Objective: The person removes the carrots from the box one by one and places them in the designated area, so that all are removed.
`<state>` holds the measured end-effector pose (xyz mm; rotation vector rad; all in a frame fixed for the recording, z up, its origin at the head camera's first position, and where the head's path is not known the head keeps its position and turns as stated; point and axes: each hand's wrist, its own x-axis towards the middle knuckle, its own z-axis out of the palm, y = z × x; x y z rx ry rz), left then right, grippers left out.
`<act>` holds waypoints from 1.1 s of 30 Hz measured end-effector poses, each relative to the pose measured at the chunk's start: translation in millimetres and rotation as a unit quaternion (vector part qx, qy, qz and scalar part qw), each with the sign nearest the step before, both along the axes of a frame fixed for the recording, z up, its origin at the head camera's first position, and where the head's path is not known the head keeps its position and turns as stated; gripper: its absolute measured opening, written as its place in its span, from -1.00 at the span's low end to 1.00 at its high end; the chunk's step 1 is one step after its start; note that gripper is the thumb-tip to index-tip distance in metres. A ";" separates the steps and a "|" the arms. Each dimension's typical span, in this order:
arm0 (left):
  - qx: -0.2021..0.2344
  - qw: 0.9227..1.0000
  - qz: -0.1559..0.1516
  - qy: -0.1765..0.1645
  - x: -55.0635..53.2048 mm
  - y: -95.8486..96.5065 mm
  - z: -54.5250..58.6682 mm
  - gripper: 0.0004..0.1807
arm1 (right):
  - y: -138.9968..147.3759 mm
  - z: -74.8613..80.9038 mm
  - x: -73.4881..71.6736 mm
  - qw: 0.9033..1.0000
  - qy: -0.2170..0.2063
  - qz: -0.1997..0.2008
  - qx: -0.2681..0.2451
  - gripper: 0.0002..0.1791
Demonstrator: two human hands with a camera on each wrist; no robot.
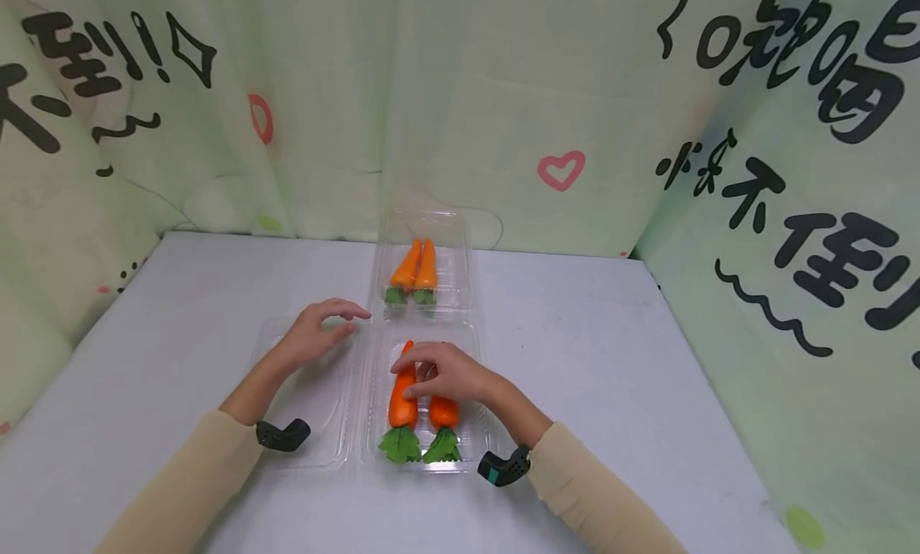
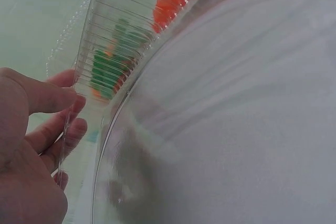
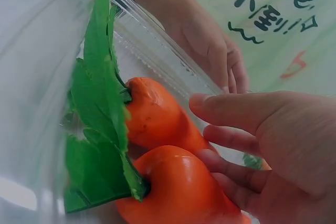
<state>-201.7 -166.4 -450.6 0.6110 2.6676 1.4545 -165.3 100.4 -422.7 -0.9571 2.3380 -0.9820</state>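
Note:
A clear plastic container [image 1: 374, 458] holds two toy carrots side by side, the left carrot [image 1: 402, 410] and the right carrot [image 1: 444, 413], with green leaves toward the near edge. Over them is my right hand [image 1: 449, 370], its fingers bent loosely and thumb apart from the index finger. In the right wrist view, fingertips [image 3: 207, 156] meet the orange bodies, while the thumb stays off to one side. My left hand [image 2: 31, 129] pinches the thin clear rim [image 2: 71, 111] of the plastic between thumb and fingers. An unfilled clear half [image 1: 309, 450] lies under my left forearm.
Behind the front container stands another clear container [image 1: 460, 275] with two orange carrots [image 1: 426, 267]. White table [image 1: 589, 394] extends to both sides. A pale green curtain [image 1: 474, 123] with black lettering surrounds it. Each wrist wears a black band [image 1: 283, 435].

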 end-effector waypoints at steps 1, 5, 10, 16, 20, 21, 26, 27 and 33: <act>0.000 1.000 0.000 -0.001 -0.1 -0.3 -0.3 -0.71 | -0.1 -0.2 0.1 1.000 -0.001 0.002 0.001 -0.65; -0.003 1.000 0.008 -0.014 -0.1 -1.6 -1.4 -0.71 | -1.2 0.5 1.0 1.000 -0.006 0.004 0.007 -0.65; -0.006 1.000 0.013 -0.022 0.0 -2.2 -2.0 -0.71 | -3.5 1.1 2.1 0.999 -0.010 0.005 0.032 -0.65; -0.007 1.000 0.011 -0.020 0.7 -1.1 -1.6 -0.71 | -5.4 1.3 2.6 0.996 0.008 0.027 0.080 -0.62; -0.007 1.000 0.012 -0.023 0.9 -0.2 -1.0 -0.71 | -5.1 1.3 2.9 0.997 -0.002 0.030 0.070 -0.63; -0.007 1.000 0.012 -0.022 0.8 -0.4 -0.9 -0.70 | -4.9 1.2 2.9 0.998 -0.008 0.028 0.062 -0.64; -0.006 1.000 0.011 -0.019 0.5 -1.0 -0.2 -0.70 | -4.0 0.4 2.5 0.999 -0.026 0.011 0.026 -0.69; -0.006 1.000 0.010 -0.019 0.3 -1.1 -0.1 -0.70 | -3.9 0.6 2.5 0.999 -0.028 0.007 0.021 -0.70; -0.007 1.000 0.011 -0.026 0.1 -1.2 1.3 -0.70 | -3.1 -0.7 0.8 1.000 -0.027 -0.010 -0.001 -0.74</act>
